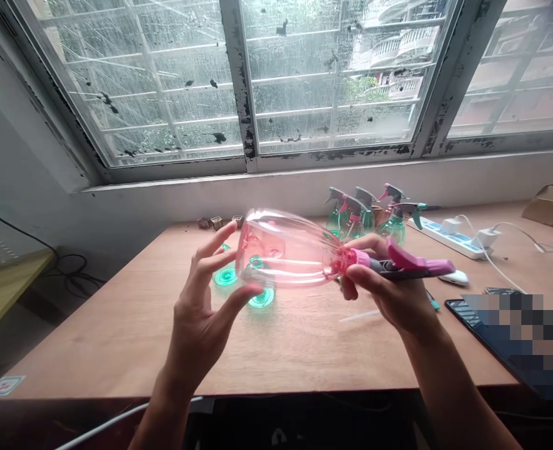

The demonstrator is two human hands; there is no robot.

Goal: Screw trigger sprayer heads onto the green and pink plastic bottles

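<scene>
The pink spray bottle (285,250) lay on its side in the air above the table (304,337), its base toward the left and its pink trigger head (410,265) pointing right. The right hand (388,290) had its grip wrapped around the bottle's neck, just behind the trigger, fingers curled under it. The left hand (205,312) was spread open at the bottle's base, thumb tip touching the lower edge and fingers raised beside it, not clenched. Under the bottle, green bottle bodies (262,297) lay on the table. Behind it, near the wall, stood a cluster of green spray bottles (365,215) with teal and pink triggers. To the right lay a white power strip (447,234) with chargers plugged in, a white mouse (453,277), and a phone (463,309). A cardboard box (550,203) sat at the far right edge.
</scene>
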